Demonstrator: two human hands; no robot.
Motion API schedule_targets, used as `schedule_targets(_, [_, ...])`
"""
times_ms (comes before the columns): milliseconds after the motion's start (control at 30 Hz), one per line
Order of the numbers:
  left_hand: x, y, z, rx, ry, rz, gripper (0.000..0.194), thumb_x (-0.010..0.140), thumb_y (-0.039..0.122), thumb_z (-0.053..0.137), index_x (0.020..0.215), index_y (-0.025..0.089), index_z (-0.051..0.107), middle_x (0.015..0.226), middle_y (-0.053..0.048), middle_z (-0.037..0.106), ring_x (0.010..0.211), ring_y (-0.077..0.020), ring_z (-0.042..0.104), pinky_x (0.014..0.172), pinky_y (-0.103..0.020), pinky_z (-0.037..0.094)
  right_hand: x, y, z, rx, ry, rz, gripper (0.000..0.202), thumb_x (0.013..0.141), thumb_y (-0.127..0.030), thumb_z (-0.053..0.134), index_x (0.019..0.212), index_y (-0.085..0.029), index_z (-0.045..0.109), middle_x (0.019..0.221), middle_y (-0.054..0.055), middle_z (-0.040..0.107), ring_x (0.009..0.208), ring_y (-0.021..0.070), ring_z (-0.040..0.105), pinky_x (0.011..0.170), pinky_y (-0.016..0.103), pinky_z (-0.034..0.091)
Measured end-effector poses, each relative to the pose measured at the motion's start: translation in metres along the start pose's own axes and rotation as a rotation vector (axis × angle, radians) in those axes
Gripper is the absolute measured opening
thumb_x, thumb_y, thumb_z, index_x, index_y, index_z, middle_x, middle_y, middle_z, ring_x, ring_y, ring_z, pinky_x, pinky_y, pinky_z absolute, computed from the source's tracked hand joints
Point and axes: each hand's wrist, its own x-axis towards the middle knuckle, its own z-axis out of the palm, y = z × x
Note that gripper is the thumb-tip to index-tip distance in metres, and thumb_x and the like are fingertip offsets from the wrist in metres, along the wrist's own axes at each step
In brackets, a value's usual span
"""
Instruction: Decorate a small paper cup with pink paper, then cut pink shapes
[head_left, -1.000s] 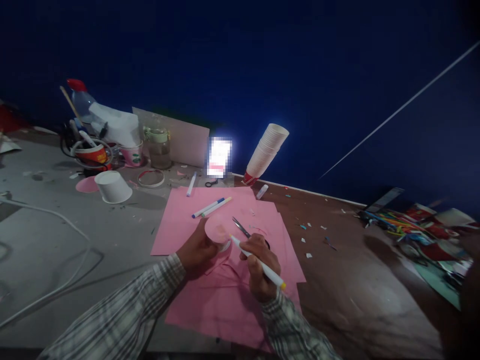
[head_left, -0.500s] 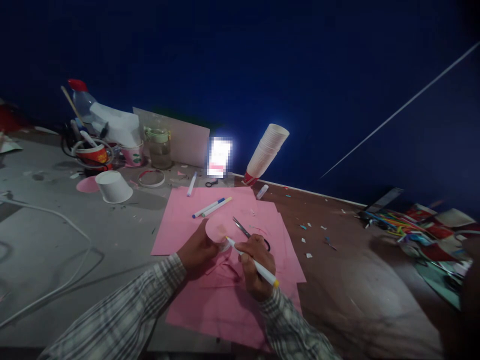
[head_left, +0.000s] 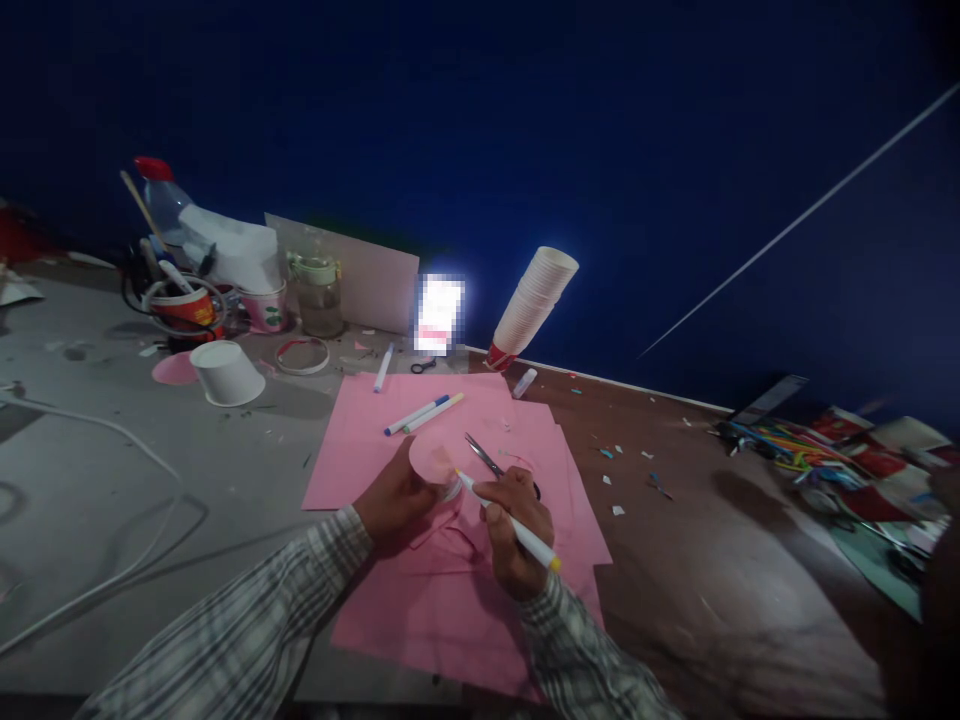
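My left hand (head_left: 397,500) is closed around a small cup (head_left: 435,458) with a pink round face turned up. My right hand (head_left: 517,525) grips a white marker with a yellow end (head_left: 534,545), its tip at the right edge of the pink face. Under both hands lie overlapping pink paper sheets (head_left: 352,465). Scissors (head_left: 484,453) rest on the paper, their handles partly hidden behind my right hand. Two more markers (head_left: 426,414) lie side by side beyond the cup, and another marker (head_left: 383,368) is at the paper's far edge.
A white cup (head_left: 227,373) sits upside down at the left, near a lidded jar (head_left: 319,300) and a red cup of tools (head_left: 184,312). A tall stack of paper cups (head_left: 532,305) leans at the back. Paper scraps and a cluttered pile (head_left: 847,460) are at the right.
The marker tip in my right hand has shifted slightly right along the edge of the pink face. My left hand and the cup have barely moved.
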Motion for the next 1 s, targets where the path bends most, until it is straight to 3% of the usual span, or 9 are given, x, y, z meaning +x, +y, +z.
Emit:
schedule_targets(267, [0.0,-0.001,-0.001,-0.024,-0.024,0.015,0.05,0.076,0.026,0.074,0.118,0.017,0.049,0.114,-0.01,0.061,0.106,-0.0235,0.059,0.097,-0.04,0.046,0.003,-0.005,0.002,0.04,-0.038,-0.04,0.022,0.094,-0.021,0.046,0.101,-0.022,0.066,0.067,0.001,0.066,0.056,0.0161,0.058,0.071,0.042,0.046])
schedule_targets(400, [0.0,0.001,0.0,-0.03,-0.014,0.019,0.046,0.08,0.031,0.072,0.118,0.017,0.05,0.114,-0.011,0.062,0.106,-0.0238,0.06,0.096,-0.04,0.046,-0.001,-0.003,0.002,0.115,0.005,-0.063,0.027,0.097,-0.028,0.047,0.115,-0.024,0.065,0.074,0.003,0.068,0.061,0.0179,0.063,0.073,0.043,0.05])
schedule_targets(533, [-0.002,0.005,0.003,0.011,0.002,-0.003,0.045,0.08,0.031,0.072,0.118,0.016,0.052,0.112,-0.011,0.064,0.106,-0.0238,0.059,0.097,-0.04,0.046,-0.007,0.004,0.003,0.195,0.154,0.199,0.033,0.1,-0.033,0.044,0.129,-0.025,0.058,0.079,0.002,0.068,0.055,0.0144,0.058,0.06,0.036,0.053])
schedule_targets(633, [-0.003,0.011,0.007,0.021,0.01,-0.058,0.037,0.083,0.032,0.069,0.113,0.016,0.055,0.102,-0.009,0.066,0.095,-0.0221,0.061,0.089,-0.039,0.05,-0.005,0.009,0.005,0.213,0.213,0.435,0.03,0.1,-0.032,0.044,0.125,-0.023,0.057,0.075,-0.001,0.066,0.054,0.0121,0.058,0.057,0.031,0.054])
schedule_targets(700, [-0.003,0.015,0.008,0.001,-0.011,-0.078,0.039,0.081,0.031,0.069,0.115,0.016,0.056,0.104,-0.01,0.067,0.095,-0.0232,0.062,0.087,-0.04,0.051,-0.002,0.013,0.005,0.183,0.177,0.493,0.027,0.099,-0.032,0.047,0.122,-0.022,0.058,0.082,0.002,0.069,0.068,0.0151,0.067,0.062,0.03,0.057])
schedule_targets(800, [-0.001,0.02,0.008,0.006,-0.017,-0.058,0.053,0.073,0.027,0.074,0.121,0.016,0.055,0.117,-0.013,0.066,0.108,-0.0272,0.061,0.098,-0.044,0.048,0.001,0.018,0.006,0.137,0.038,0.438,0.031,0.096,-0.028,0.051,0.125,-0.021,0.056,0.1,0.008,0.073,0.093,0.0204,0.072,0.075,0.034,0.061])
schedule_targets(1000, [-0.003,0.024,0.011,-0.082,0.022,-0.065,0.061,0.067,0.023,0.073,0.125,0.018,0.053,0.122,-0.014,0.067,0.116,-0.0287,0.06,0.101,-0.047,0.047,-0.003,0.026,0.01,0.03,-0.128,0.338,0.043,0.089,-0.018,0.055,0.133,-0.018,0.054,0.123,0.014,0.068,0.11,0.0241,0.069,0.092,0.039,0.059])
